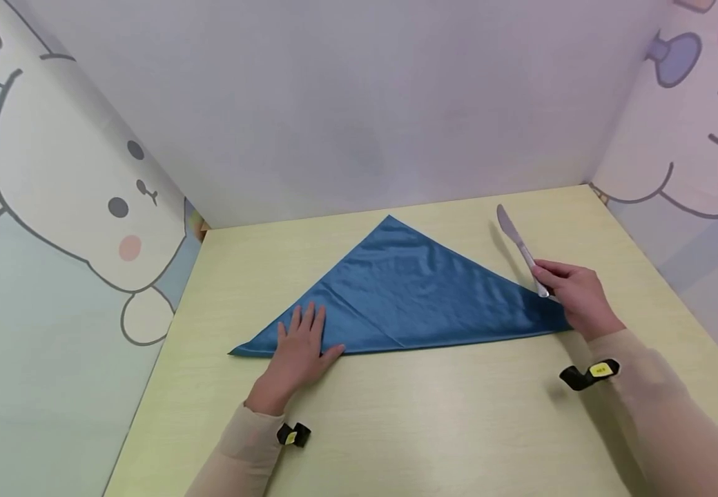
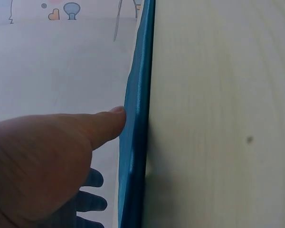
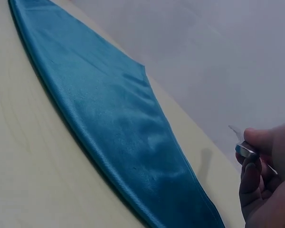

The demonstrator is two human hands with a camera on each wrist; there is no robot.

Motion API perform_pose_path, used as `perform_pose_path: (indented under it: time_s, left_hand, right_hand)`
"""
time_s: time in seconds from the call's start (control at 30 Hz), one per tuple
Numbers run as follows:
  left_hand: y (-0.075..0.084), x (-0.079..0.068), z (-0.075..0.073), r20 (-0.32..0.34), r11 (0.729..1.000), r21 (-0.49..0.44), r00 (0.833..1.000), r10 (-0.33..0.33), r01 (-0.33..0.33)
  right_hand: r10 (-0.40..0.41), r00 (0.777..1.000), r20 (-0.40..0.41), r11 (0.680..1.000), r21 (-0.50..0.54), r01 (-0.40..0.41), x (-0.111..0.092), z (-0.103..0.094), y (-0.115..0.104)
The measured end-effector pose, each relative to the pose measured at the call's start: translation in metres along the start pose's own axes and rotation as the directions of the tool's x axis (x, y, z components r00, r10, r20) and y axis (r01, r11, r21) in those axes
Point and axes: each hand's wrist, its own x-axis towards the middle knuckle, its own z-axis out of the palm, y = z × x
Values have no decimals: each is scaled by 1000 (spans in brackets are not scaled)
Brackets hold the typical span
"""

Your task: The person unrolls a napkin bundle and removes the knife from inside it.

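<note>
A satiny blue cloth (image 1: 409, 290), folded into a triangle, lies on the table with its peak toward the back wall and its long folded edge toward me. My left hand (image 1: 299, 352) rests on its left part, fingers spread and straight; in the left wrist view the thumb (image 2: 107, 124) lies at the folded edge. A silver table knife (image 1: 522, 250) is in my right hand (image 1: 576, 293), which grips it by the handle above the cloth's right corner. The blade points up toward the back. In the right wrist view, the knife's handle end (image 3: 247, 151) shows between thumb and fingers.
The pale wooden table (image 1: 446, 414) meets a plain wall (image 1: 365, 110) at its back edge. Side panels with cartoon animals (image 1: 117, 200) stand left and right. A black strap with a yellow label (image 1: 601, 371) is on the right sleeve, and a similar one (image 1: 293, 435) on the left.
</note>
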Motion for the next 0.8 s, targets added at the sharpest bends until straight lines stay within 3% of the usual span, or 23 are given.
perform_pose_path:
  time_s: [0.57,0.7,0.8]
  left_hand:
    - [-2,-3,-4,-7,1000,-12,1000,11,-11]
    - [-2,-2,-2,-2,1000,0,1000,6,-6]
    - [-3,-2,-2,2,1000,1,1000,2,-2]
  right_hand:
    - [32,990,-140,959,-275,-70,36,-9,5]
    - [2,990,-143,919,-391,-58,42,-10,9]
    - [-72,991,-117,856,-518,1,45,-11,10]
